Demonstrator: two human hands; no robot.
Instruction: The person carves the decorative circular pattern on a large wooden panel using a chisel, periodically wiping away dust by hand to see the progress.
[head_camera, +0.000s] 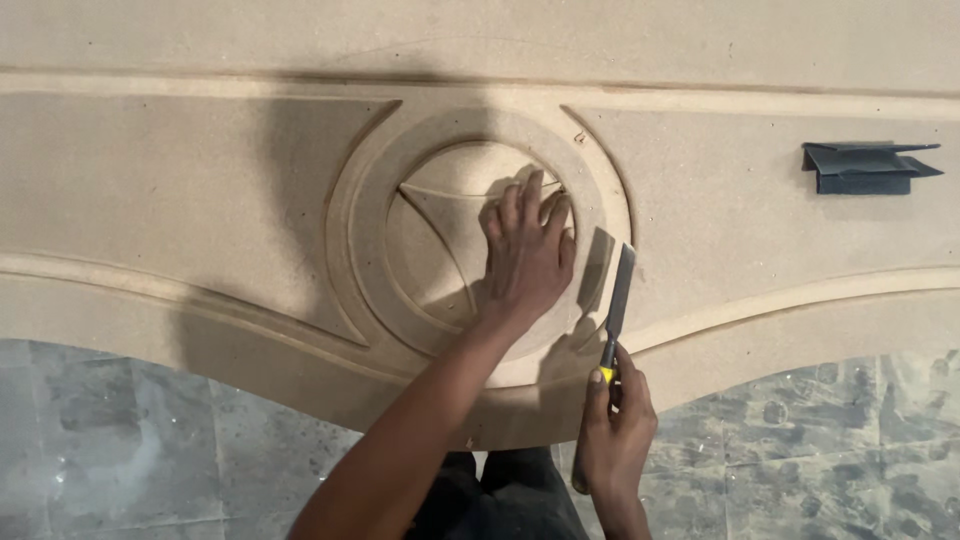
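Right hand (615, 425) is sitting at about 5 o'clock in the frame, fingers wrapped tight around the handle of a chisel (617, 300), with the blade pointing up toward 12 and lying just beside the outer ring of the carved circle. It isn't biting into anything right now as far as I can tell; the tip is hovering or resting near the ring's right edge.

Left hand (528, 250) is lying flat inside the round medallion (480, 235), fingers spread loosely and pressing on the recessed part, like it's feeling the surface or steadying the board (200, 180).

Progress-wise, I'm judging it's pretty far along. The double ring is already cut clean, the sweeping curves running out toward 9 and 3 o'clock are standing proud, and the bottom edge is shaped into its wavy profile. Inside the circle there are curved lines forming a pointed, petal-like shape, and that part is looking shallower and less finished than the rest, so the inner detail is probably what's left, plus cleanup. Little crumbs of dust are scattered round the ring.

Farther out, at about 2 o'clock, a dark folded piece (865, 167) is lying on the board, well apart from both hands. Can't tell what it is. Grey marbled floor (120, 440) is showing under the board's lower edge.
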